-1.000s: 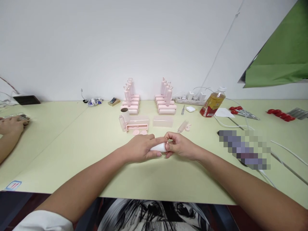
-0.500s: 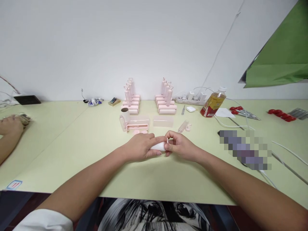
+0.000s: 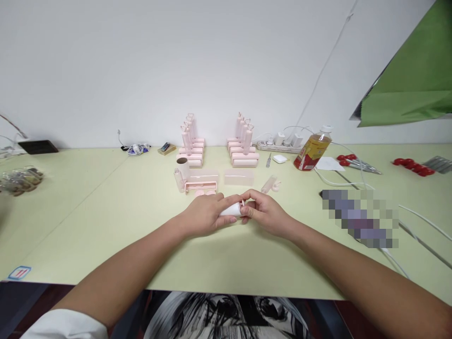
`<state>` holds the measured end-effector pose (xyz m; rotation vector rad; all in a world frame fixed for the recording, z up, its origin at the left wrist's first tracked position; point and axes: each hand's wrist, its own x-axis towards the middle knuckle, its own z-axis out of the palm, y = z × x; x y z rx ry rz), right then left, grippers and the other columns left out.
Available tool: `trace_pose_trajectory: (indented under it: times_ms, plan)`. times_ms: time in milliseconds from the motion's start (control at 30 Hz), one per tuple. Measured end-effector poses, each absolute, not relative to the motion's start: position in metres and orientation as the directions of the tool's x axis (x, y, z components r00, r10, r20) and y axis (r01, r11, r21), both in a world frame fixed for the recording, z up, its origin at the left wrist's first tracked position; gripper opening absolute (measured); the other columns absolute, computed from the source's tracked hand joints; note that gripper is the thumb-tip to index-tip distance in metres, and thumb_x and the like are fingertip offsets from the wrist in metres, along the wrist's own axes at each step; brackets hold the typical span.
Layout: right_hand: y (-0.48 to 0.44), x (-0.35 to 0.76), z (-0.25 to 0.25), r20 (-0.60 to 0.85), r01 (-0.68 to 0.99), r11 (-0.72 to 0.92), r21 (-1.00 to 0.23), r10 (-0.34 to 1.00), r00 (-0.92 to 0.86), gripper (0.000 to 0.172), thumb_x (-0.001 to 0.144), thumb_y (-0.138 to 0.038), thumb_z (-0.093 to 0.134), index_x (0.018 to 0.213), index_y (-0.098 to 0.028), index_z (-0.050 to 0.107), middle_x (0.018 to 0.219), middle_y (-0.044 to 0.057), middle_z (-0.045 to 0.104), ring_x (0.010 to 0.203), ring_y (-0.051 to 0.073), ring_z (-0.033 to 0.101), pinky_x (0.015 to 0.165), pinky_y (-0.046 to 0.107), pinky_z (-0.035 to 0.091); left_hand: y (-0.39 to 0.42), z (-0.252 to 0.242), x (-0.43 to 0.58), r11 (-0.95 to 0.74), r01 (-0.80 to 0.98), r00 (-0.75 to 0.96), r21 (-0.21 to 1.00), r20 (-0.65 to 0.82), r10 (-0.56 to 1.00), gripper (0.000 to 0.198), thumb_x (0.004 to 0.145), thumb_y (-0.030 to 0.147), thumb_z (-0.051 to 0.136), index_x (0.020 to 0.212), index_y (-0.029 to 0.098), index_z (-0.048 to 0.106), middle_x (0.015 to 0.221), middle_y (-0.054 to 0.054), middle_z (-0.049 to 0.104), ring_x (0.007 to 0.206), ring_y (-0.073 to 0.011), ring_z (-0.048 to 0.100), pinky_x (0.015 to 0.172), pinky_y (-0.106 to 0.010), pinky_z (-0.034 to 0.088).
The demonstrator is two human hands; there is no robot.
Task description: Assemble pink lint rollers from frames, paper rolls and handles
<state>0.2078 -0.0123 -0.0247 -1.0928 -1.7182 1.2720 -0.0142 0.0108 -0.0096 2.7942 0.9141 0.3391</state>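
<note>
My left hand (image 3: pixel 205 214) is wrapped over a white sticky-paper roll (image 3: pixel 230 210) lying level above the table. At the roll's right end, my right hand (image 3: pixel 267 213) closes its fingertips on a small pinkish end piece (image 3: pixel 242 203), partly hidden by the fingers. Just beyond my hands lie a pink lint roller frame (image 3: pixel 201 187) and round pink caps (image 3: pixel 200 192). Another roll with a brown core (image 3: pixel 182 167) stands upright beside a translucent pink handle tube (image 3: pixel 179 180). Farther right are a second pale tube (image 3: pixel 269 183) and a pink loop piece (image 3: pixel 277 186).
Two pale pink covers (image 3: pixel 239 177) lie behind the parts. Pink lint rollers stand in a left row (image 3: pixel 190 153) and a right row (image 3: pixel 245 154). To the right are a tilted drink bottle (image 3: pixel 312 151), power strip (image 3: pixel 264 145), cables and red-handled tools (image 3: pixel 348 162).
My right fingertips have shifted slightly at the roll's end, where the pinkish piece now shows. At far left, another person's hand has left the bagged items.
</note>
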Motion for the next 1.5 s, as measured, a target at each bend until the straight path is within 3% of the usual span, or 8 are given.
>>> trace_pose_trajectory:
  times_ms: [467,733,867,967,1167,1300,1367,1500]
  plan:
    - [-0.015,0.205,-0.023,0.288,0.227,0.374,-0.899,0.896,-0.336,0.02,0.089,-0.037,0.057,0.101,-0.022,0.06,0.092,0.001,0.049,0.064,0.013,0.065,0.06,0.031,0.056,0.003,-0.005,-0.01,-0.741,0.619,0.71,0.26,0.219,0.67,0.056,0.095,0.06,0.03,0.145,0.034,0.032,0.101,-0.006,0.063,0.089,-0.0236,0.063,0.073,-0.032,0.046]
    - [-0.014,0.203,-0.027,0.265,0.268,0.355,-0.896,0.91,-0.32,0.023,0.092,-0.041,0.052,0.102,-0.021,0.06,0.096,0.003,0.05,0.064,0.013,0.064,0.06,0.031,0.056,0.005,-0.005,-0.009,-0.724,0.59,0.712,0.357,0.193,0.675,0.053,0.095,0.058,0.033,0.141,0.031,0.037,0.108,-0.006,0.066,0.094,-0.0238,0.064,0.079,-0.034,0.048]
    - [-0.012,0.204,-0.032,0.26,0.258,0.343,-0.903,0.916,-0.306,0.035,0.088,-0.041,0.058,0.118,-0.022,0.059,0.102,0.006,0.055,0.067,0.014,0.061,0.061,0.03,0.056,0.006,-0.01,-0.01,-0.699,0.556,0.678,0.45,0.241,0.694,0.053,0.096,0.054,0.036,0.142,0.029,0.035,0.124,-0.006,0.063,0.104,-0.0242,0.063,0.086,-0.035,0.047]
    - [-0.012,0.205,-0.031,0.242,0.259,0.34,-0.904,0.907,-0.344,0.041,0.087,-0.039,0.061,0.124,-0.021,0.057,0.095,0.005,0.061,0.071,0.015,0.059,0.065,0.03,0.054,0.007,-0.014,-0.012,-0.667,0.556,0.626,0.497,0.278,0.729,0.058,0.094,0.053,0.039,0.145,0.026,0.031,0.135,-0.009,0.057,0.112,-0.0261,0.06,0.09,-0.037,0.046]
    - [-0.015,0.202,-0.025,0.192,0.151,0.261,-0.953,0.912,-0.364,0.036,0.088,-0.041,0.058,0.114,-0.016,0.061,0.079,0.003,0.06,0.068,0.015,0.058,0.066,0.03,0.051,0.002,-0.012,-0.012,-0.547,0.555,0.556,0.627,0.209,0.804,0.073,0.087,0.057,0.051,0.146,0.022,0.027,0.103,-0.006,0.068,0.081,-0.0224,0.064,0.069,-0.032,0.047]
    - [-0.014,0.203,-0.025,0.183,0.138,0.241,-0.961,0.922,-0.34,0.042,0.086,-0.044,0.06,0.118,-0.016,0.061,0.082,0.004,0.063,0.067,0.015,0.058,0.066,0.031,0.051,0.005,-0.015,-0.012,-0.502,0.475,0.552,0.723,0.2,0.81,0.076,0.081,0.054,0.061,0.145,0.024,0.03,0.101,-0.005,0.066,0.076,-0.0185,0.062,0.065,-0.029,0.047]
    - [-0.012,0.205,-0.025,0.192,0.135,0.243,-0.961,0.931,-0.31,0.046,0.085,-0.048,0.061,0.119,-0.016,0.062,0.079,0.003,0.063,0.066,0.016,0.059,0.065,0.032,0.051,0.013,-0.017,-0.016,-0.456,0.454,0.482,0.765,0.219,0.848,0.071,0.082,0.049,0.061,0.142,0.023,0.034,0.098,-0.004,0.065,0.07,-0.0152,0.061,0.062,-0.027,0.047]
    - [-0.009,0.21,-0.021,0.216,0.093,0.241,-0.966,0.951,-0.222,0.052,0.083,-0.054,0.062,0.118,-0.017,0.065,0.074,0.002,0.061,0.062,0.016,0.058,0.062,0.033,0.052,0.032,-0.014,-0.026,-0.391,0.557,0.094,0.733,0.411,0.907,0.045,0.085,0.028,0.053,0.129,0.02,0.045,0.099,-0.004,0.062,0.065,-0.0115,0.058,0.063,-0.027,0.047]
